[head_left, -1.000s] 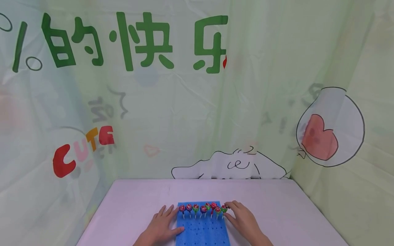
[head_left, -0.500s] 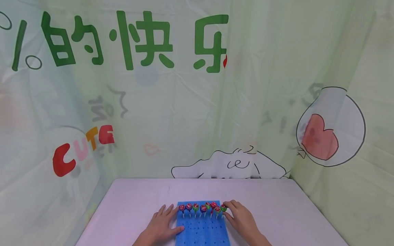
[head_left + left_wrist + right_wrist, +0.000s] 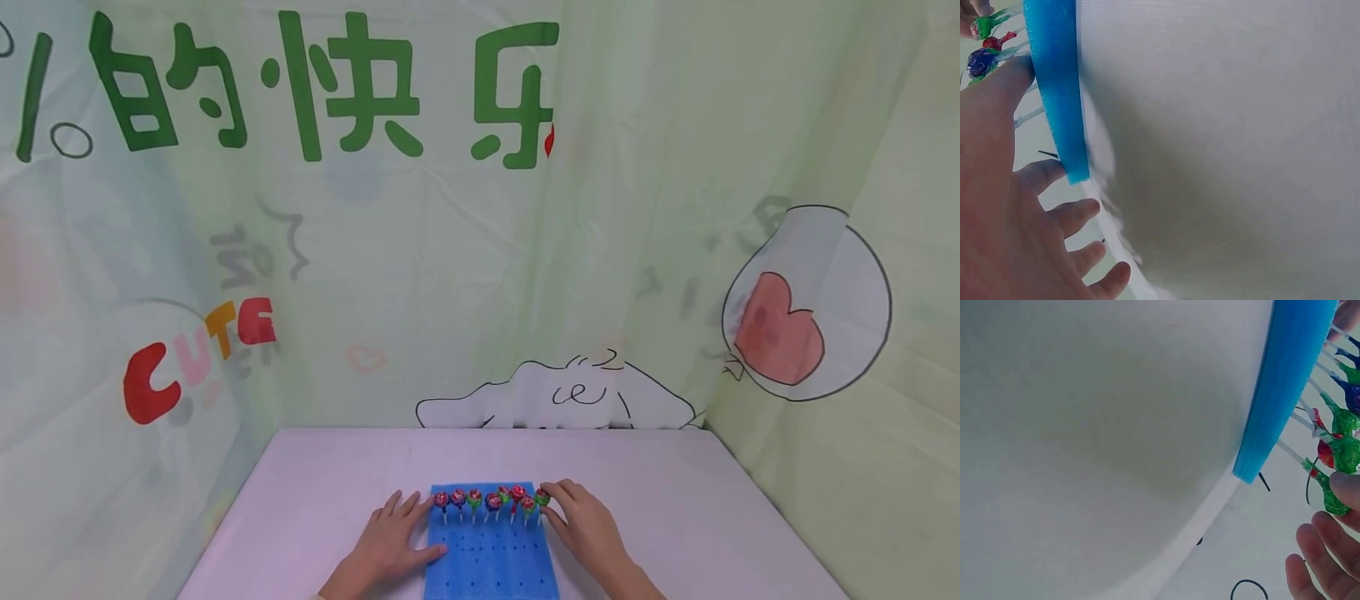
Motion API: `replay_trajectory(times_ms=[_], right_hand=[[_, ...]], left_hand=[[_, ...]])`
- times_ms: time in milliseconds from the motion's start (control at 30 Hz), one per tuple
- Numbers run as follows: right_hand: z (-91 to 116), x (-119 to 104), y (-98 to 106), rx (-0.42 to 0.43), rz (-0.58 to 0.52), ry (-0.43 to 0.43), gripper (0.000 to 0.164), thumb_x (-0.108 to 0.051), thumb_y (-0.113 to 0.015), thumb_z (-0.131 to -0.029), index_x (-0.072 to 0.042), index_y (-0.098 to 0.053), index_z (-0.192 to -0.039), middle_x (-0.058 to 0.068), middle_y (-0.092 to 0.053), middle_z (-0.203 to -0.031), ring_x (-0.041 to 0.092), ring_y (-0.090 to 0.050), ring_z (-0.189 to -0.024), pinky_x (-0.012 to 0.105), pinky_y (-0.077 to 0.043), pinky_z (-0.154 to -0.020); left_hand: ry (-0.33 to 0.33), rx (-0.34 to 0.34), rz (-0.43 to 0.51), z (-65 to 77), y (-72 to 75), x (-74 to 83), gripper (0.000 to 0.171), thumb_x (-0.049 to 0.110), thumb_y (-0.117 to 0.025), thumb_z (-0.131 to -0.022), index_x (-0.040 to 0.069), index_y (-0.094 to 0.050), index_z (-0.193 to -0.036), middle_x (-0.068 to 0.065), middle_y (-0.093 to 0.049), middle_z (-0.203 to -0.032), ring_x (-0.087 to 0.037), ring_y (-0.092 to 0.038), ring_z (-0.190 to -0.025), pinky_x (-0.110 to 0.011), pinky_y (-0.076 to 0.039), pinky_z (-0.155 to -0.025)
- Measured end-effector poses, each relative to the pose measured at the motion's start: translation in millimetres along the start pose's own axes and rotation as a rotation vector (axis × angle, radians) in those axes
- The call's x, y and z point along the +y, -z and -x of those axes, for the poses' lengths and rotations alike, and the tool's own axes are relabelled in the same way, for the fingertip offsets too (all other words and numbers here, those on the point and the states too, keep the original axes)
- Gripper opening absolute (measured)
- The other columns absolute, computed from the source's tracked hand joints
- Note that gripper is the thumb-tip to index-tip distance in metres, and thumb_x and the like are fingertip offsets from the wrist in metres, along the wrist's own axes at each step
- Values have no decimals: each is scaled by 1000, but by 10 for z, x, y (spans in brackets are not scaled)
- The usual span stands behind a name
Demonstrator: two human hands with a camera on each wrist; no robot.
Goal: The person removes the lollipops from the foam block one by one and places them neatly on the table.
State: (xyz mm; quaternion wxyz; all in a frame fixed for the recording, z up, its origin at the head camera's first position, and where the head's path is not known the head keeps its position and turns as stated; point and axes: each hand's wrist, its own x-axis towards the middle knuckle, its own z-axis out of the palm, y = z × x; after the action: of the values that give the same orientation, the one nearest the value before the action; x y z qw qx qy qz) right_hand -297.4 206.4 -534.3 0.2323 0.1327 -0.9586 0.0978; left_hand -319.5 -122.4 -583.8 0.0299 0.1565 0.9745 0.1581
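A blue foam board point(image 3: 491, 567) with rows of small holes lies on the table. Several wrapped lollipops point(image 3: 474, 498) stand on white sticks along its far end. My right hand point(image 3: 591, 533) pinches the green-wrapped lollipop point(image 3: 1330, 495) at the right end between thumb and forefinger; its stick runs into the foam. The other right fingers stay off the board, slightly bent, in the right wrist view. My left hand point(image 3: 388, 537) rests at the board's left edge, fingers spread and thumb over the top face. In the left wrist view its forefinger touches the board's corner.
The pale pink table point(image 3: 337, 467) extends around the board on both sides and behind it. A printed cloth curtain point(image 3: 465, 275) with green characters and a balloon drawing encloses the back and sides.
The head view has tilted down slightly, so everything sits a little higher in it. Both hands keep their places at the board, the right one still on the same lollipop.
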Motion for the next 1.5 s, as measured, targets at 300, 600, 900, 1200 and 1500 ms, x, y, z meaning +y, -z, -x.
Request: replay_trajectory(times_ms=[300, 600, 900, 1200, 1500], right_hand=[[-37, 21, 6, 34, -18, -6, 37, -27, -83, -83, -20, -72, -118, -9, -66, -98, 8, -63, -87, 28, -58, -77], [-91, 12, 103, -17, -55, -4, 35, -24, -80, -86, -18, -71, -120, -6, -67, -103, 10, -65, -94, 31, -59, -81], [-107, 103, 174, -123, -133, 18, 27, -19, -77, -89, -14, -69, -114, -5, -68, -104, 15, -67, -97, 35, -59, -83], [-186, 232, 236, -390, -152, -79, 19, -14, -74, -90, -10, -68, -108, 0, -67, -100, 20, -65, -97, 44, -57, -88], [-216, 354, 259, -600, -221, -176, 12, -7, -74, -88, -6, -70, -100, 3, -67, -92, 22, -65, -89, 45, -57, -86]], left_hand=[[-2, -10, 4, 37, 26, 39, 93, 84, -51, -82, 21, -46, -151, -14, -44, -157, -47, -29, -148, -70, -28, -113], [10, -6, -4, 6, 6, 15, 95, 85, -50, -80, 23, -46, -151, -14, -41, -159, -46, -26, -150, -70, -26, -115], [0, -21, 3, 14, 61, 37, 93, 82, -52, -82, 22, -46, -151, -16, -39, -160, -47, -24, -150, -70, -26, -115], [2, -42, 2, -2, 90, 62, 91, 80, -54, -83, 19, -46, -151, -19, -38, -159, -48, -23, -150, -70, -25, -115], [15, -58, 12, -4, 71, 66, 92, 80, -55, -82, 19, -47, -150, -19, -38, -159, -49, -23, -150, -71, -24, -115]])
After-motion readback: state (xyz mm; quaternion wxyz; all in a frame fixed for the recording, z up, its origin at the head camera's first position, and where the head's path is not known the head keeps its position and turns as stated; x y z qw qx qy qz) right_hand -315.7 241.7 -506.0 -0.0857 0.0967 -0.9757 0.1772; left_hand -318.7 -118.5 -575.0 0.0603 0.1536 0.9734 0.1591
